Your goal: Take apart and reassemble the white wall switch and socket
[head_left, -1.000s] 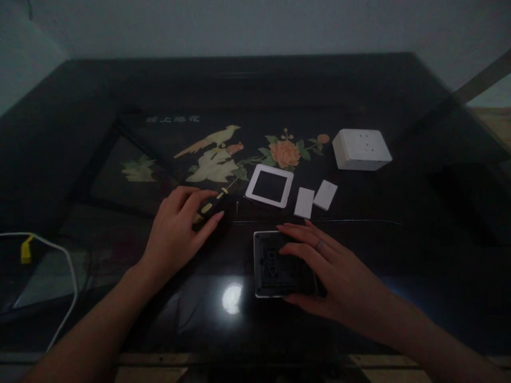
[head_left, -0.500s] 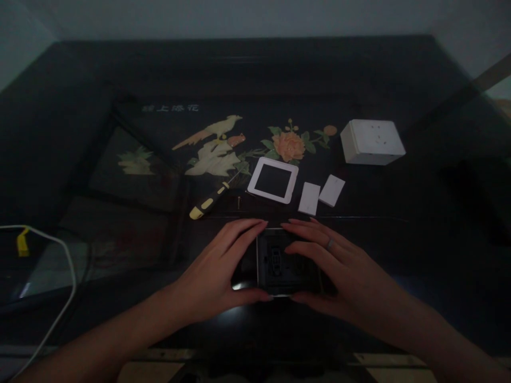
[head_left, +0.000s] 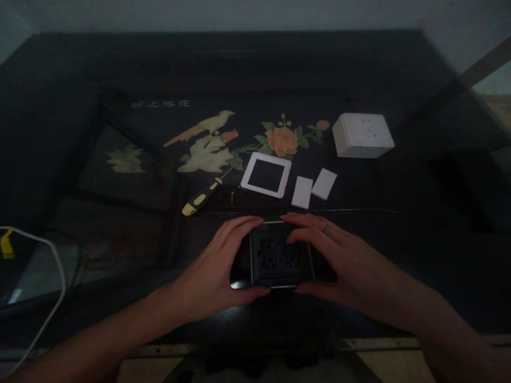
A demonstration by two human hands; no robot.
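Between my two hands is a dark, square wall switch base [head_left: 281,266] with a thin light edge and two moulded recesses on its face. My left hand [head_left: 217,266] grips its left side, fingers at the far edge and thumb at the near edge. On the other side my right hand [head_left: 343,258], wearing a ring, holds it the same way, with one finger bent over the face. Beyond the hands lie a white square frame [head_left: 246,178] and two white switch rockers, one on the left [head_left: 302,192] and one on the right [head_left: 324,184].
A black and yellow screwdriver [head_left: 203,197] lies left of the frame, with a small screw [head_left: 232,198] beside it. A white socket box [head_left: 363,135] stands at the back right. At the left, a white cable [head_left: 59,266] curves over the glossy dark table [head_left: 223,64].
The view has shifted slightly, so the things on the table appear a little further left and higher. More of the switch base's right recess now shows under my right hand. Both hands keep their grip.
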